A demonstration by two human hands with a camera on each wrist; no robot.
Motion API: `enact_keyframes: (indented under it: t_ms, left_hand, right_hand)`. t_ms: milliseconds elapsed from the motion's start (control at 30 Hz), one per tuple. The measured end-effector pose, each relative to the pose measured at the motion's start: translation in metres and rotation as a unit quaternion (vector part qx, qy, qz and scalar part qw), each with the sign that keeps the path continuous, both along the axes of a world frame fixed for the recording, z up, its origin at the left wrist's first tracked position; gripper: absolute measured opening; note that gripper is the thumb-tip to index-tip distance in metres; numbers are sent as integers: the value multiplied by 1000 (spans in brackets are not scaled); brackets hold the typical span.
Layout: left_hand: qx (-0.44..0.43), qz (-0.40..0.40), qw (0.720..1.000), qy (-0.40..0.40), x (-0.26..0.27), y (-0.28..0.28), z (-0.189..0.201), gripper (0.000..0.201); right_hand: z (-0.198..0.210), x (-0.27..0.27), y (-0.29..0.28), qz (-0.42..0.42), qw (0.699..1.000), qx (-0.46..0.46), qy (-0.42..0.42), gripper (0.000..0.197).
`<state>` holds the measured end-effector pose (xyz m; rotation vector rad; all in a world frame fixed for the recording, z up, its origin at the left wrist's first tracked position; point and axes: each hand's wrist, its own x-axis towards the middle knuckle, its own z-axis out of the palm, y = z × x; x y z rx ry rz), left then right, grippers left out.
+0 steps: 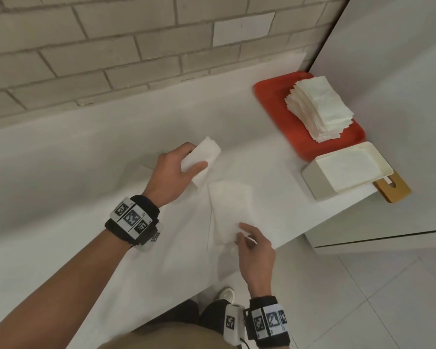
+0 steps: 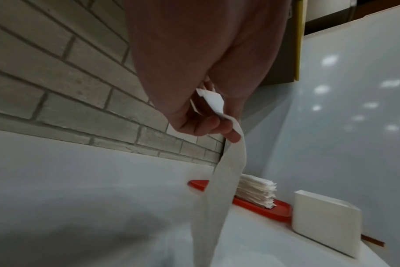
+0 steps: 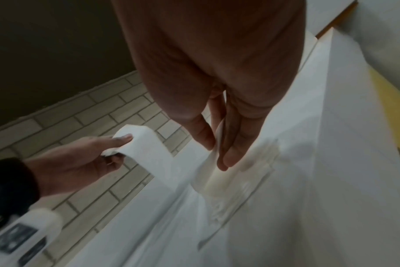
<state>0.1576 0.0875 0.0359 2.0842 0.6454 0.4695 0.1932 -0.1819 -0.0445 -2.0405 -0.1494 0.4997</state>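
My left hand (image 1: 196, 156) pinches one end of a white paper napkin (image 1: 205, 151) between thumb and fingers and holds it above the white counter (image 1: 98, 159). The left wrist view shows the napkin (image 2: 226, 171) hanging down from the left hand (image 2: 217, 126) as a strip. In the right wrist view the napkin (image 3: 149, 150) runs from the left hand (image 3: 119, 146) to my right hand (image 3: 215, 151). The right hand (image 1: 242, 234) pinches its near end by the counter's front edge. A flat white sheet (image 1: 229, 207) lies on the counter between the hands.
A red tray (image 1: 269, 96) at the back right carries a tall stack of napkins (image 1: 317, 109). In front of it stands a white open box (image 1: 310, 177) on a wooden board (image 1: 393, 190). A brick wall (image 1: 86, 46) lines the back, a white cabinet panel (image 1: 388, 71) the right.
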Motion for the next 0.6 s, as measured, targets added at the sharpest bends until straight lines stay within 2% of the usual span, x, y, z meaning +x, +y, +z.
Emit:
enact_keyframes:
  t_ms: [100,167,233,267,300,367,400,467,533,600]
  left_hand:
    - [2,-22,1000,4,3,-8,6,16]
    - [-10,-42,999,6,2,-14,10,15]
    - [-30,-78,997,6,0,-20,17,12]
    - [-45,-104,994,8,-2,-22,21,11]
    - [-62,-135,989,13,-3,-24,25,10]
    - [-93,-195,976,32,-5,-29,31,12]
    - [-108,-216,970,37,-6,-30,33,14]
    - [-142,-217,965,26,-7,-27,32,16]
    - [-128,-135,982,-12,-9,-13,19,13]
    - [-43,9,999,1,-18,15,-14,14]
  right_hand:
    - [6,-12,-11,69,997,-45,-2,30]
    - [12,-15,-19,135,985,-110,-10,44]
    - [23,-10,-19,169,962,-198,-87,57]
    - [31,-5,-16,160,957,-201,-131,63]
    - [40,1,-10,141,966,-153,-155,71]
    - [53,15,7,130,982,-9,-138,84]
    - [58,23,16,141,982,39,-123,82]
    - [60,36,32,156,981,80,-89,60]
    - [57,44,41,133,984,107,-58,33]
    - [50,50,45,71,989,121,-43,18]
